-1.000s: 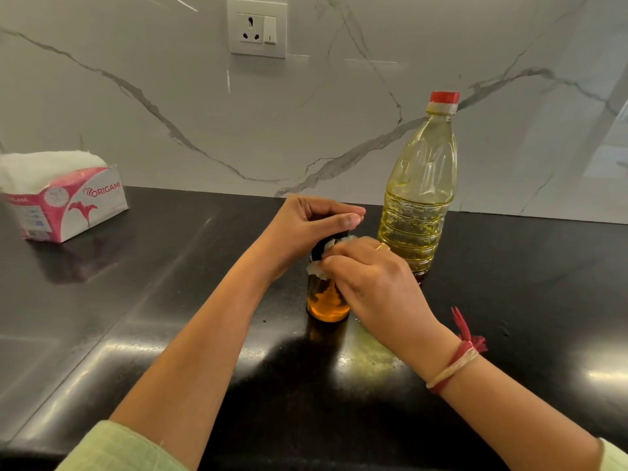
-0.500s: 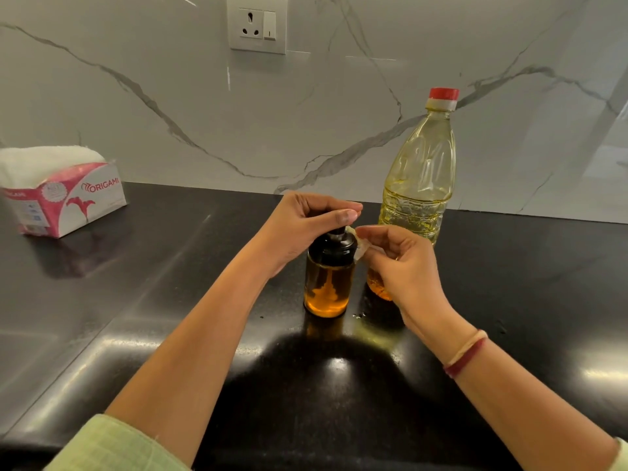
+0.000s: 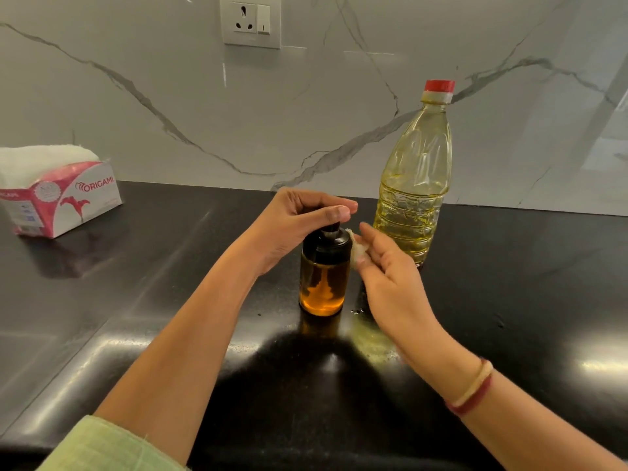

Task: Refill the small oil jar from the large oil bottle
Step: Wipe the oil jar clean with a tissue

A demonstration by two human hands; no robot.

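The small oil jar stands upright on the black counter, amber glass with a black cap and golden oil inside. My left hand curls over its cap from the left, fingers gripping the top. My right hand is just right of the jar, holding a small crumpled white tissue against the cap's side. The large oil bottle, clear plastic with a red cap on, stands upright behind and to the right, about half full of pale yellow oil.
A pink and white tissue pack sits at the far left of the counter. A marble backsplash with a wall socket rises behind. Small droplets lie on the counter right of the jar.
My right hand came off the jar's front, where it was rubbing with the tissue, and swung to the jar's right side. The jar's cap and body are now uncovered. My left hand stays on top.
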